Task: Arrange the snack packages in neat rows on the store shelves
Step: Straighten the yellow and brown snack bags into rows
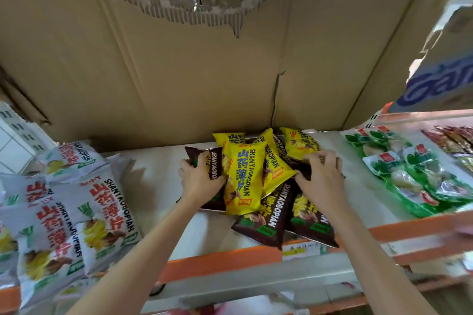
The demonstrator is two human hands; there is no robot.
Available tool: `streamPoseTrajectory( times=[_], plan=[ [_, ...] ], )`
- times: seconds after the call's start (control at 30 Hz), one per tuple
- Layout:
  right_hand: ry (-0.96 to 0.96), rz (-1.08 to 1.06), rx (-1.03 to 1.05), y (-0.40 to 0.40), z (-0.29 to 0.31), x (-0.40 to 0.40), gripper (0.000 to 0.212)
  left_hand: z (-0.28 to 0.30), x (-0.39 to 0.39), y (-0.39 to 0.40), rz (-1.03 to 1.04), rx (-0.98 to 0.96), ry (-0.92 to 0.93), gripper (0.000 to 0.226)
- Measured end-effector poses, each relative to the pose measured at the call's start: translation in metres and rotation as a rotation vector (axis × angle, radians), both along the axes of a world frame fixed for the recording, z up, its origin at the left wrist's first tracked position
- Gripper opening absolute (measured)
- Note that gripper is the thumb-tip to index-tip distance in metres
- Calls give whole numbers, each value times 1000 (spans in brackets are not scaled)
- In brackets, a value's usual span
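A loose heap of yellow snack bags and dark brown snack bags lies in the middle of the white shelf. My left hand grips the left edge of a brown bag at the heap's left side. My right hand curls round a dark bag at the heap's right side, beside another yellow bag. Two brown bags stick out over the shelf's orange front edge.
White snack bags are stacked on the left of the shelf. Green clear packs lie on the right. A torn cardboard sheet backs the shelf. A box with blue lettering hangs at upper right.
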State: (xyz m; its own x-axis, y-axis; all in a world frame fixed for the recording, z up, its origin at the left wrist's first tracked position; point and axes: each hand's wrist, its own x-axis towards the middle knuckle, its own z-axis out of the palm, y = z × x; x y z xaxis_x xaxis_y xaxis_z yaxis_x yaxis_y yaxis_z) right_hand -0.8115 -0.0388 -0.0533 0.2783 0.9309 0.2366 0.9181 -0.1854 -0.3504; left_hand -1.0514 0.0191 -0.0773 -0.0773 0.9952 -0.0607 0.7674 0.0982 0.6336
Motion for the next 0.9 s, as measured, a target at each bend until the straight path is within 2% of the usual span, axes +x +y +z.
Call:
streamPoseTrajectory(
  times=[0.1,0.2,0.27,0.37,0.43,0.5,0.6,0.77,0.9],
  plan=[
    [-32,-46,-19,-4,1,-1,29,2,1,-2,-8,-34,11,75],
    [7,-50,-289,-4,0,9,40,1,-6,-1,-44,-47,64,78],
    [119,19,-369,-2,-6,13,49,4,-12,0,-14,15,-31,77],
    [221,84,-319,0,-12,11,53,24,-14,-2,134,181,-272,67],
    [249,127,-273,1,-14,8,51,43,-7,-6,147,275,-365,64],
    [313,174,-217,1,-13,6,47,60,6,-11,48,310,-435,65],
    [378,214,-90,-2,-7,9,40,73,41,-22,-158,231,-517,69],
    [384,284,8,-13,8,27,35,70,113,-19,-368,194,-404,68],
    [427,207,73,-19,14,53,33,59,151,-8,-421,174,-207,62]
  ],
)
